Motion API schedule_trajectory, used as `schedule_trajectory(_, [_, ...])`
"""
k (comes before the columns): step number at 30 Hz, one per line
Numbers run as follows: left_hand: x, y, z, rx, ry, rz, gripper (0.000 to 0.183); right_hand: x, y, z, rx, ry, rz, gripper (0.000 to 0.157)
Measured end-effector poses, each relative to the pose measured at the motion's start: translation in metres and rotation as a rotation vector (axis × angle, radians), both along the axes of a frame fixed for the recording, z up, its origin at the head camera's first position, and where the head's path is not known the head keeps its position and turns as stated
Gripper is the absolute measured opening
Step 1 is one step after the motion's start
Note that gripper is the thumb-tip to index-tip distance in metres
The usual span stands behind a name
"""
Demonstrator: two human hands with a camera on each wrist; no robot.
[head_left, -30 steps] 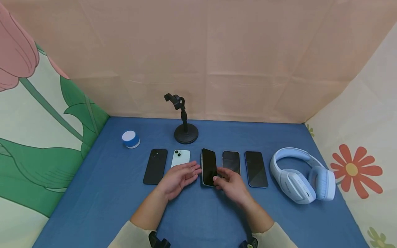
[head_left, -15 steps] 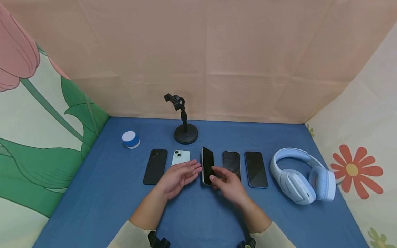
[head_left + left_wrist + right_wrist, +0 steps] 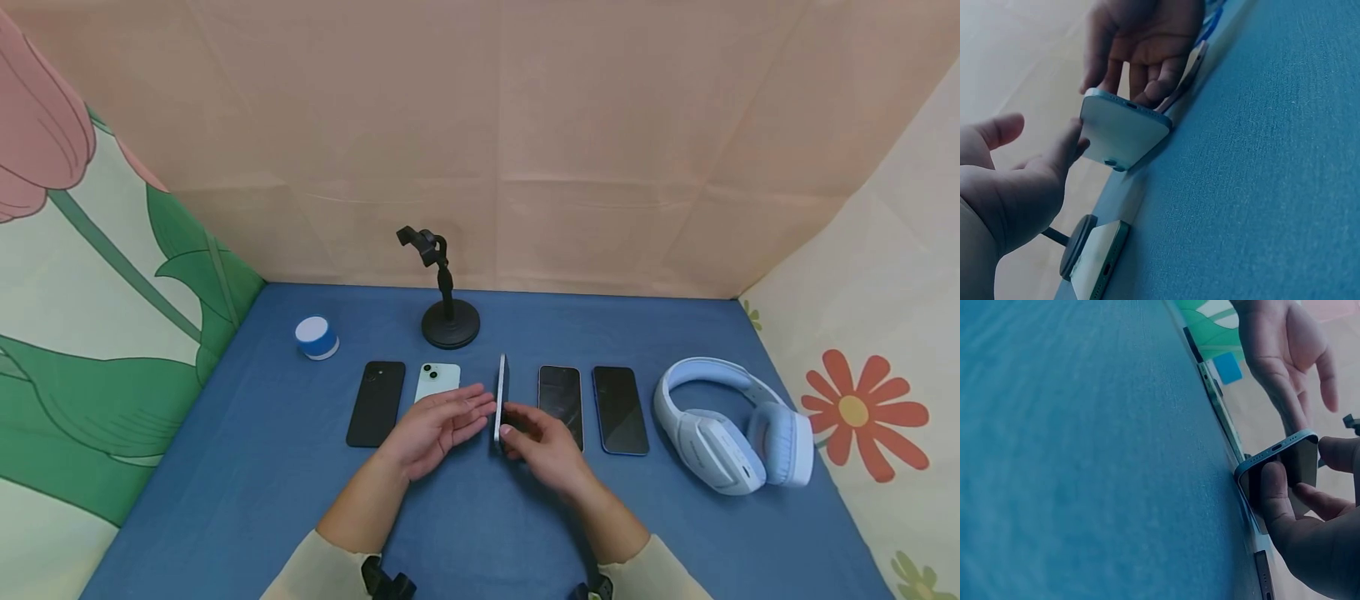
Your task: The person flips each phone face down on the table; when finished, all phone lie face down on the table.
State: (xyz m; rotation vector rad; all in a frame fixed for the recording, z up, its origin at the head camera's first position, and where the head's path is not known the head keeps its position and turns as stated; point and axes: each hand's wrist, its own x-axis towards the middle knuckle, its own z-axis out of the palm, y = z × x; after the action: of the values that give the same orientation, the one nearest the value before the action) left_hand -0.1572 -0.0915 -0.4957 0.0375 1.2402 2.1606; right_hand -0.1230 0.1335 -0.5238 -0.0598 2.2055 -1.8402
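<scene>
A smartphone [image 3: 501, 402] stands nearly upright on its long edge in the middle of the row. In the left wrist view its pale back shows, with camera lenses near the far end. My right hand [image 3: 546, 446] holds it from the screen side; in the right wrist view the thumb and curled fingers lie against the dark screen and upper corner. My left hand [image 3: 438, 432] is beside the back, palm turned up, fingers straight, with fingertips at the phone. Under the left hand's far side lies a pale green phone [image 3: 437, 380], partly hidden.
A black phone [image 3: 376, 403] lies at the row's left; two dark-screened phones, one [image 3: 560, 396] partly covered by my right hand and another [image 3: 620, 410], lie rightward. Headphones [image 3: 712, 433], a black stand [image 3: 450, 323] and a blue-white round container [image 3: 317, 337] sit on the blue cloth [image 3: 480, 533].
The smartphone has turned from leaning with its screen showing to nearly edge-on. My right hand has moved slightly left with it; the left hand has barely shifted.
</scene>
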Motion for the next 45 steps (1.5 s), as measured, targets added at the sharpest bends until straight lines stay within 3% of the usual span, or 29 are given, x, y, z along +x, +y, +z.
schedule_trajectory(26, [-0.002,0.01,0.0,0.015,0.025,-0.057,0.056,-0.002,0.008,0.004,0.036,0.018,-0.069,0.04])
schedule_trajectory(45, [0.001,0.008,-0.013,-0.156,0.038,-0.045,0.057,0.002,0.023,0.008,0.082,0.02,-0.169,0.026])
